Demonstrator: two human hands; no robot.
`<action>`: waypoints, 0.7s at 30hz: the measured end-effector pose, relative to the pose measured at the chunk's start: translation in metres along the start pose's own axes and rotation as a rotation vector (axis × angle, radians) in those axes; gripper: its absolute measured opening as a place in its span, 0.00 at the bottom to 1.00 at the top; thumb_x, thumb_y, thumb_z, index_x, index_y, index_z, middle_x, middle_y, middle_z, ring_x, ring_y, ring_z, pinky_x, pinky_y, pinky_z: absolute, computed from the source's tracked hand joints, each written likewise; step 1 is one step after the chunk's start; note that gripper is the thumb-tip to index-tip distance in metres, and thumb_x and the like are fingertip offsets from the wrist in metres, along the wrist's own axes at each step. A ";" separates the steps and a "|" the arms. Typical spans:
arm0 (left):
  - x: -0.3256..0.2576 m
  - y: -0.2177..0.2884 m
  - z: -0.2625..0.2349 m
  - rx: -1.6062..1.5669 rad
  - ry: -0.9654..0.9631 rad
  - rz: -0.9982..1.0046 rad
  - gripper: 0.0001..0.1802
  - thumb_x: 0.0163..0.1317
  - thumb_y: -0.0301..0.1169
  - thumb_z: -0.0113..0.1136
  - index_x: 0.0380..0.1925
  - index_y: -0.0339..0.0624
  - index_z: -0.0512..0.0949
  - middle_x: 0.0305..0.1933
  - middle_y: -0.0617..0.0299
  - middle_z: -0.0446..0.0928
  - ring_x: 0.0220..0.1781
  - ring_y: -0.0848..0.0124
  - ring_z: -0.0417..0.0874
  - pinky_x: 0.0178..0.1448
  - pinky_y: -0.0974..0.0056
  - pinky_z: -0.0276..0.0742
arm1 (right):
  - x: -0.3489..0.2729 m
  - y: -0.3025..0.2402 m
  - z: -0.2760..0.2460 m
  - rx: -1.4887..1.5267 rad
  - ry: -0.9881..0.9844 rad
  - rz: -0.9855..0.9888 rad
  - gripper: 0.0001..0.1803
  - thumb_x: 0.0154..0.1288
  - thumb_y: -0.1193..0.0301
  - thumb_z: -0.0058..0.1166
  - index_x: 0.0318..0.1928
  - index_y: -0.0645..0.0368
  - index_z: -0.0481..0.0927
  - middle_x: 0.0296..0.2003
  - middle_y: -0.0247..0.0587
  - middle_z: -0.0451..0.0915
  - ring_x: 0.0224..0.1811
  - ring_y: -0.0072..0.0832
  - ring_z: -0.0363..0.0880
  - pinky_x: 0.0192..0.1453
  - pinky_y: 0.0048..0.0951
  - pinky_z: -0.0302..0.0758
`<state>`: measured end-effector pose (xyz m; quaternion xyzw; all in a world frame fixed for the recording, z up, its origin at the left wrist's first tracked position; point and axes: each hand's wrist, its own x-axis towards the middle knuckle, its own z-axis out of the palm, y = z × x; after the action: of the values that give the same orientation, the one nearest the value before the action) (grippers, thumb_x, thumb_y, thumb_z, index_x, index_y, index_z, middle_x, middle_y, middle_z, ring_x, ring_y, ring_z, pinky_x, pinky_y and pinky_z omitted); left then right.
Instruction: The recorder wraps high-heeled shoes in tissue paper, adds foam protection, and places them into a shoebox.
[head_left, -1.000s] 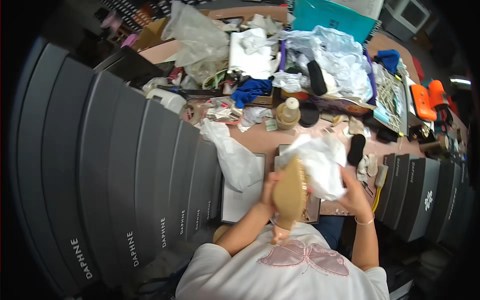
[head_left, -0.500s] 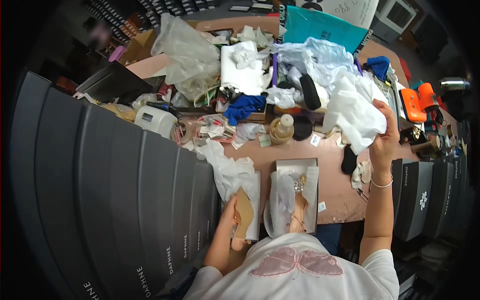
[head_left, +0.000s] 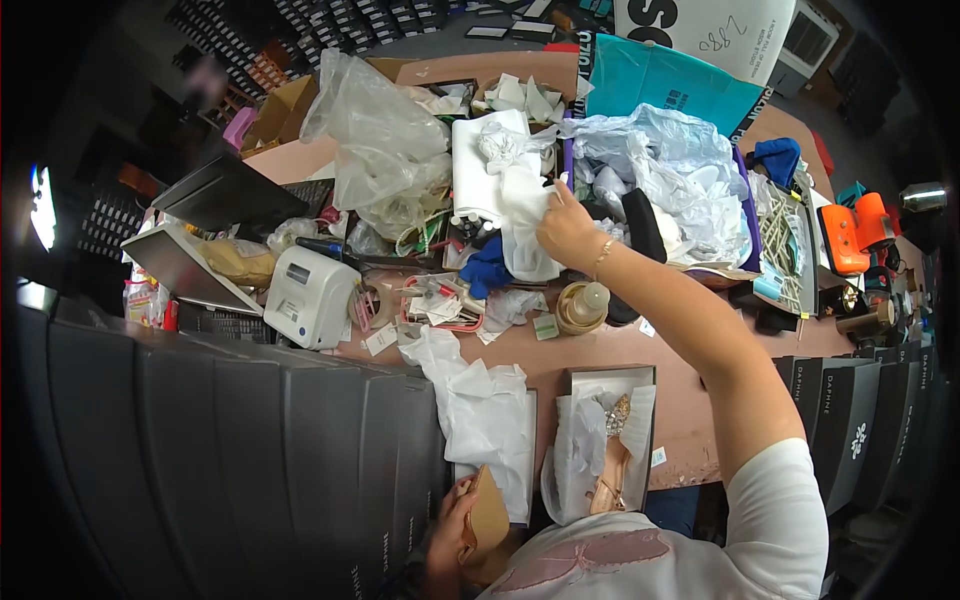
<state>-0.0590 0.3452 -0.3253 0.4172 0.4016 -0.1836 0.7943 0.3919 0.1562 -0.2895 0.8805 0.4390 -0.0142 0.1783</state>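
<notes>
My left hand (head_left: 447,535) is closed around a tan shoe (head_left: 486,512), low in front of my body, with its flat tan side showing. My right arm reaches across the table. Its hand (head_left: 570,232) pinches a crumpled white paper sheet (head_left: 530,250), which hangs over the stack of white sheets (head_left: 470,165). Below, an open shoe box (head_left: 648,420) holds a sandal (head_left: 608,480) with a jewelled ornament, partly wrapped in white paper. Left of that box, white tissue paper (head_left: 480,400) spreads over a box part, beside my left hand.
Grey shoe boxes (head_left: 220,450) wall in the left side; more boxes (head_left: 840,430) stand at the right. Across the table sit a white label printer (head_left: 308,297), a pump bottle (head_left: 582,307), a pink basket (head_left: 440,305), a bin of plastic bags (head_left: 665,170) and an orange tool (head_left: 850,232).
My right hand has swung from the right side leftward to the stack of white sheets, carrying the crumpled paper. My left hand and the tan shoe sit lower in the picture; the view has shifted.
</notes>
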 end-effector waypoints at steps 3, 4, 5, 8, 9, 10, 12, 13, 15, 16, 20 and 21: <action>-0.006 -0.002 0.013 -0.161 0.038 -0.060 0.24 0.62 0.31 0.51 0.58 0.38 0.66 0.50 0.54 0.74 0.52 0.63 0.77 0.54 0.60 0.75 | 0.035 0.005 0.022 -0.099 -0.097 0.041 0.13 0.60 0.62 0.49 0.37 0.51 0.86 0.39 0.37 0.84 0.55 0.43 0.72 0.72 0.54 0.42; -0.008 0.001 0.016 -0.170 -0.025 -0.084 0.24 0.63 0.32 0.49 0.59 0.38 0.65 0.50 0.52 0.73 0.51 0.59 0.78 0.53 0.56 0.76 | 0.045 0.004 0.030 -0.103 -0.132 0.056 0.13 0.60 0.61 0.50 0.38 0.51 0.86 0.39 0.36 0.84 0.56 0.44 0.72 0.73 0.53 0.39; -0.009 0.003 0.020 -0.183 -0.089 -0.111 0.24 0.64 0.34 0.46 0.60 0.38 0.63 0.51 0.50 0.73 0.50 0.55 0.78 0.53 0.52 0.76 | 0.058 -0.001 0.032 -0.130 -0.290 0.098 0.16 0.60 0.60 0.51 0.45 0.49 0.85 0.48 0.36 0.82 0.61 0.44 0.68 0.72 0.58 0.36; -0.008 -0.004 0.023 -0.199 -0.137 -0.108 0.26 0.64 0.37 0.43 0.61 0.39 0.61 0.53 0.47 0.72 0.49 0.51 0.78 0.53 0.49 0.77 | 0.078 -0.015 0.052 -0.289 -0.350 0.188 0.21 0.59 0.57 0.52 0.51 0.48 0.82 0.55 0.38 0.77 0.65 0.45 0.63 0.71 0.63 0.32; -0.006 -0.005 0.025 -0.194 -0.139 -0.089 0.26 0.64 0.38 0.43 0.61 0.39 0.61 0.53 0.46 0.72 0.50 0.50 0.78 0.53 0.49 0.77 | 0.080 -0.020 0.057 -0.255 -0.388 0.203 0.23 0.59 0.57 0.52 0.53 0.48 0.81 0.57 0.38 0.76 0.66 0.46 0.61 0.70 0.65 0.30; -0.005 -0.005 0.030 -0.237 -0.158 -0.080 0.27 0.64 0.37 0.44 0.61 0.39 0.61 0.54 0.46 0.71 0.51 0.50 0.78 0.54 0.48 0.76 | 0.083 -0.026 0.057 -0.228 -0.419 0.203 0.25 0.58 0.56 0.53 0.55 0.48 0.79 0.58 0.38 0.74 0.67 0.46 0.59 0.69 0.66 0.29; -0.008 0.014 0.045 -0.280 -0.212 -0.081 0.27 0.63 0.35 0.44 0.61 0.37 0.61 0.56 0.46 0.70 0.54 0.49 0.76 0.56 0.48 0.75 | 0.082 -0.007 0.077 -0.127 -0.382 0.237 0.22 0.60 0.58 0.51 0.53 0.50 0.80 0.53 0.39 0.78 0.63 0.45 0.67 0.68 0.70 0.30; -0.012 0.019 0.048 -0.345 -0.217 -0.094 0.28 0.62 0.36 0.47 0.62 0.39 0.61 0.56 0.46 0.71 0.53 0.50 0.77 0.57 0.46 0.75 | 0.076 -0.008 0.057 -0.044 -0.447 0.186 0.23 0.61 0.58 0.50 0.55 0.51 0.79 0.55 0.41 0.77 0.62 0.45 0.69 0.67 0.70 0.31; 0.001 0.018 0.038 -0.330 -0.308 -0.032 0.29 0.61 0.37 0.48 0.62 0.40 0.62 0.55 0.47 0.72 0.53 0.50 0.77 0.56 0.45 0.75 | 0.035 0.012 -0.014 0.146 -0.366 0.015 0.18 0.60 0.63 0.51 0.49 0.54 0.82 0.48 0.43 0.81 0.53 0.44 0.78 0.65 0.72 0.40; 0.003 0.017 0.037 -0.315 -0.355 -0.010 0.30 0.60 0.37 0.49 0.62 0.40 0.62 0.54 0.47 0.72 0.53 0.51 0.77 0.56 0.44 0.75 | 0.001 0.018 -0.037 0.131 -0.184 0.007 0.13 0.60 0.67 0.49 0.42 0.54 0.84 0.41 0.42 0.83 0.48 0.39 0.81 0.60 0.63 0.59; 0.000 0.038 0.057 -0.278 -0.484 0.003 0.32 0.59 0.40 0.52 0.63 0.42 0.61 0.53 0.46 0.73 0.52 0.50 0.77 0.55 0.44 0.75 | -0.129 0.059 -0.076 0.538 0.364 0.113 0.07 0.59 0.71 0.52 0.35 0.60 0.80 0.29 0.44 0.79 0.35 0.42 0.80 0.41 0.39 0.73; 0.005 0.039 0.060 -0.271 -0.556 0.012 0.33 0.59 0.42 0.51 0.64 0.42 0.61 0.55 0.46 0.71 0.52 0.49 0.77 0.54 0.44 0.76 | -0.168 0.068 -0.071 0.560 0.406 0.206 0.07 0.59 0.72 0.53 0.35 0.61 0.80 0.30 0.46 0.79 0.35 0.44 0.79 0.40 0.39 0.74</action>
<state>-0.0026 0.3194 -0.2899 0.2436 0.1870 -0.2306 0.9233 0.3321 0.0127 -0.1721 0.9198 0.3533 0.0594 -0.1600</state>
